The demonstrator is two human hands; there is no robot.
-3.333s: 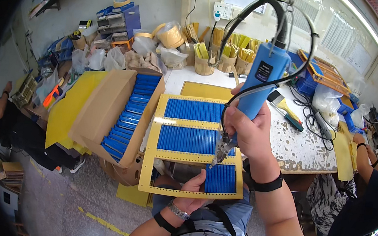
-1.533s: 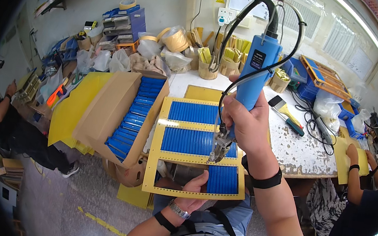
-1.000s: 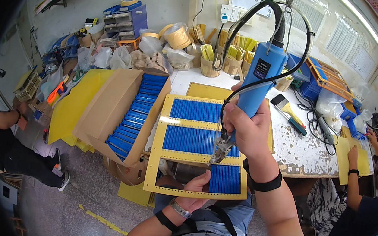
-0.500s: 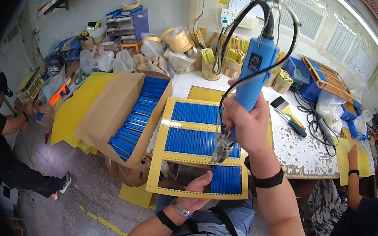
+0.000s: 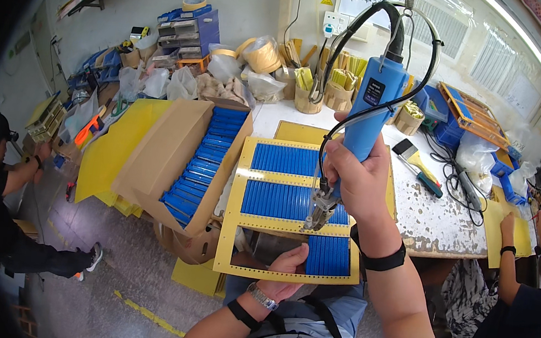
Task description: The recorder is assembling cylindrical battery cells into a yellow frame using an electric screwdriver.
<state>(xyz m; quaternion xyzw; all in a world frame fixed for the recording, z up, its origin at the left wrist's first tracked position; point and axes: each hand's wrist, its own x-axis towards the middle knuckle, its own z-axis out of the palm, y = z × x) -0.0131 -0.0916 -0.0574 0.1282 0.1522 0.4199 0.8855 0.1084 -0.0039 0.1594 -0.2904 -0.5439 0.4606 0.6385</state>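
Head view first: my right hand (image 5: 357, 179) is closed in a full fist around the blue powered hand tool (image 5: 368, 120), barrel tilted toward one o'clock, metal tip (image 5: 317, 216) down on the yellow frame (image 5: 234, 205) at the bar between its middle and lowest windows. Cables loop from the tool's top back toward the wrist. My left hand (image 5: 287, 271) sits at six o'clock of the frame, fingers curled over its near edge beside the short block of blue strips (image 5: 329, 256); the grip looks partial, thumb side hidden, so I cannot tell how firmly it pinches.

Blue strips fill the upper two windows; the lowest window is mostly open. At nine o'clock a cardboard box (image 5: 171, 158) holds more blue strips. At three o'clock a brush (image 5: 417, 166) lies on the worn white bench (image 5: 438, 221).

Risk, as I judge it: the frame overhangs the bench toward my lap, so pressure from the tip could flex or tip it, and the left fingers lie near the tip. The hanging cable could snag.
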